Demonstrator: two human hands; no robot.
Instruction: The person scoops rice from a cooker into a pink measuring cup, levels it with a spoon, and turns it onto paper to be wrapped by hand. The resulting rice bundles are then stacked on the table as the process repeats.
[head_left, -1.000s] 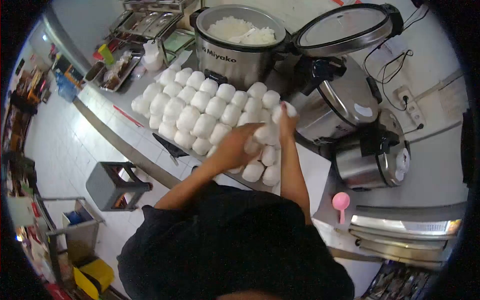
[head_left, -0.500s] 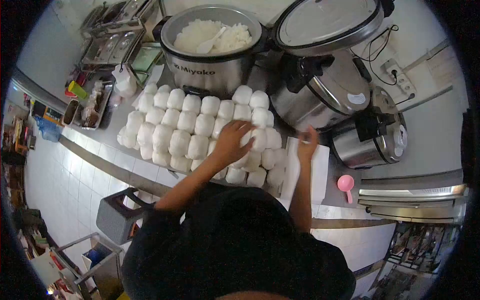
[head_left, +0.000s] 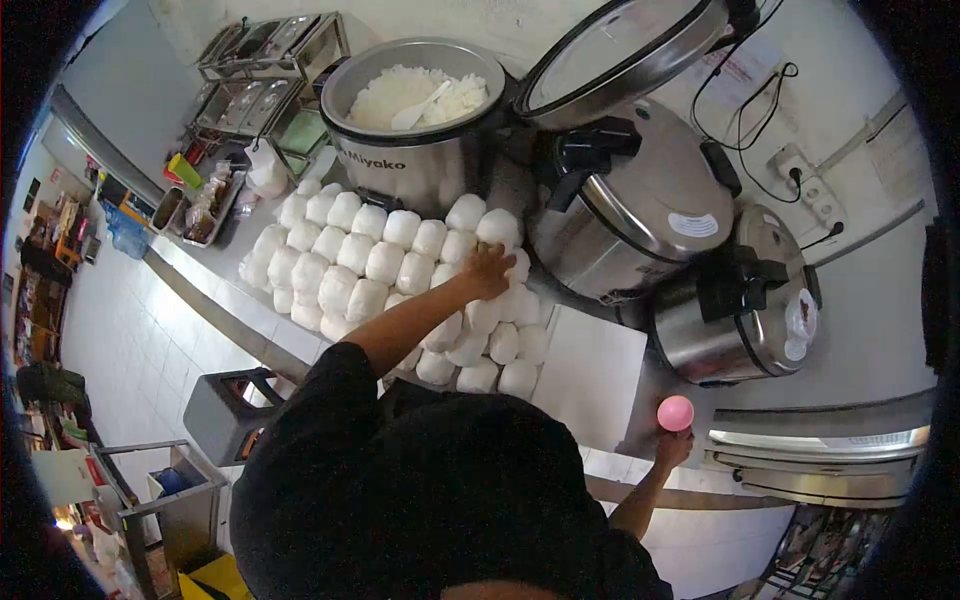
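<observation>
Many white rounded rice packets (head_left: 385, 262) are stacked close together on the counter. My left hand (head_left: 487, 272) rests on the right part of this pile, its fingers apart and bent over a packet near the back; the fingertips are partly hard to make out. Off to the right, my right hand (head_left: 674, 448) is closed around the handle of a pink scoop (head_left: 675, 412). The scoop's round bowl faces up, and the hand hides its handle. Between the pile and the scoop lie white paper sheets (head_left: 592, 375).
Behind the pile stands an open rice cooker (head_left: 415, 160) of cooked rice with a white paddle (head_left: 420, 106). Two closed cookers (head_left: 640, 215) (head_left: 740, 300) stand to the right, near wall sockets (head_left: 810, 185). A metal tray (head_left: 213, 205) with packed items sits at left.
My right hand has moved from beside the pile to the right and taken hold of the pink scoop's handle. My left hand has shifted slightly on the packets. The camera view has tilted.
</observation>
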